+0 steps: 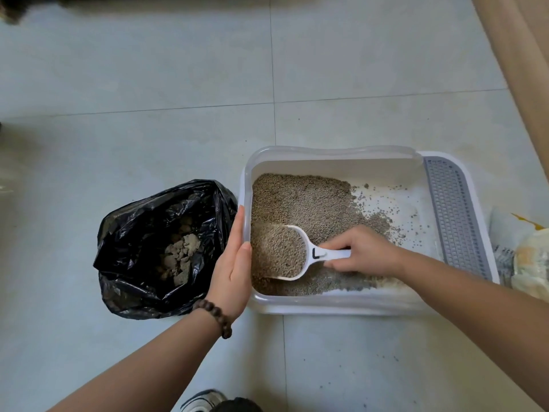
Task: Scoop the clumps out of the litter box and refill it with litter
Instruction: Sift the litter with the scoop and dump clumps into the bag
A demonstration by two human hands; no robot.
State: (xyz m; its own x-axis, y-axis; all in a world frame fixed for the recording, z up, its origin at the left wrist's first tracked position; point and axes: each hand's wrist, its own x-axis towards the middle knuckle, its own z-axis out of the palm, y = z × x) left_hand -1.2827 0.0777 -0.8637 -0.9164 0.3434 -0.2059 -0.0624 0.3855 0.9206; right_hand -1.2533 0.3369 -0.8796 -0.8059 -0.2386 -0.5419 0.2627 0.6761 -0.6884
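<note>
White scoop (285,252), heaped with litter, sits low inside the litter box (335,304); right hand (361,252) fingers wrapped round its handle. Left hand (234,263) lies flat against the box wall, likely steadying it. Black bag (142,230) holding clumps waits just beside; litter sack (531,263) right, nothing blocking.

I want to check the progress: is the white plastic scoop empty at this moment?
No, the white plastic scoop, held by the right hand inside the white plastic litter box, is full of grey-brown litter granules.
</note>
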